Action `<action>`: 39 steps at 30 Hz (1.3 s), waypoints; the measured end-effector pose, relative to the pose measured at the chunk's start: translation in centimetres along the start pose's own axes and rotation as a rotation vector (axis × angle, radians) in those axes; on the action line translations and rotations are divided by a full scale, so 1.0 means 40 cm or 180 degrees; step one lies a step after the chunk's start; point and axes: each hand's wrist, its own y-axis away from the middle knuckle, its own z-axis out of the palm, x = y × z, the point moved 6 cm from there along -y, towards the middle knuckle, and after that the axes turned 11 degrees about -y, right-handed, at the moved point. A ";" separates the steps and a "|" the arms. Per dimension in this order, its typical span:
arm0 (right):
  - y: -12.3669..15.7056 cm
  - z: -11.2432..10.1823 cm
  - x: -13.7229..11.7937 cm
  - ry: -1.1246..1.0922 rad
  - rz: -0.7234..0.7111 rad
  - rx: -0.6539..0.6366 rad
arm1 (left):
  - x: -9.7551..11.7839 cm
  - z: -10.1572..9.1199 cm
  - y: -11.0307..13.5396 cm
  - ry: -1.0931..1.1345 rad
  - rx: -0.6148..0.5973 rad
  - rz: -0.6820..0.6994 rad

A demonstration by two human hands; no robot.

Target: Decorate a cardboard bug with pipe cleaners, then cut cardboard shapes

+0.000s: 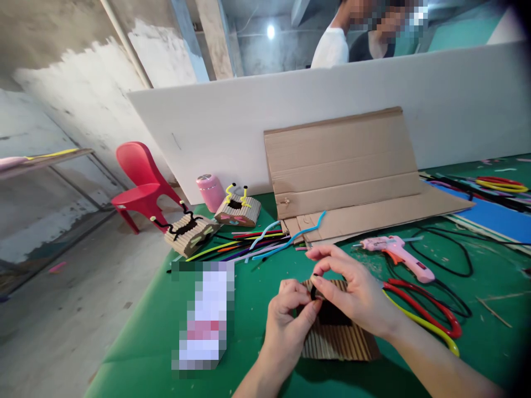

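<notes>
A piece of corrugated cardboard [338, 340] with a black patch lies on the green table [153, 331] in front of me. My left hand [288, 320] is closed, pinching its upper left edge. My right hand [352, 287] pinches a black pipe cleaner [317, 287] just above the cardboard, its fingertips meeting the left hand's. Both hands rest over the cardboard piece.
A pink glue gun [396, 251] and red-and-yellow scissors [431, 318] lie right of my hands. Coloured pipe cleaners [253, 243], two cardboard crafts [238, 210], a pink cup [211, 190] and a big folded cardboard sheet [348, 166] sit beyond. Another person [357, 38] sits behind the white divider. A red chair [141, 185] stands left.
</notes>
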 end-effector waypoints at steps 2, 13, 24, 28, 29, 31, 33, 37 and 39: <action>0.009 -0.008 0.007 -0.0034 0.0018 0.0042 | -0.003 0.002 0.002 0.0019 -0.0023 -0.0051; 0.062 -0.001 0.032 -0.0040 0.0002 -0.0025 | -0.001 -0.004 0.010 -0.0401 -0.0320 -0.0047; 0.097 0.004 0.071 0.0307 -0.0070 0.0380 | -0.022 -0.013 0.034 -0.0479 -0.0231 -0.0104; 0.066 -0.005 0.078 0.0322 -0.0305 0.0213 | -0.019 -0.013 0.022 -0.0522 -0.0007 -0.0179; 0.062 -0.009 0.079 0.0321 -0.0304 0.0200 | -0.018 -0.013 0.021 -0.0544 0.0035 -0.0196; 0.061 -0.015 0.075 0.0320 -0.0245 0.0205 | -0.015 -0.014 0.019 -0.0575 0.0117 -0.0217; 0.064 -0.017 0.064 0.0325 -0.0169 0.0197 | -0.014 -0.015 0.020 -0.0584 0.0191 -0.0220; 0.066 -0.001 0.041 0.0405 -0.0048 0.0063 | -0.015 -0.015 0.019 -0.0624 0.0291 -0.0227; 0.062 0.008 0.034 0.0438 -0.0080 0.0058 | -0.013 -0.014 0.017 -0.0634 0.0326 -0.0215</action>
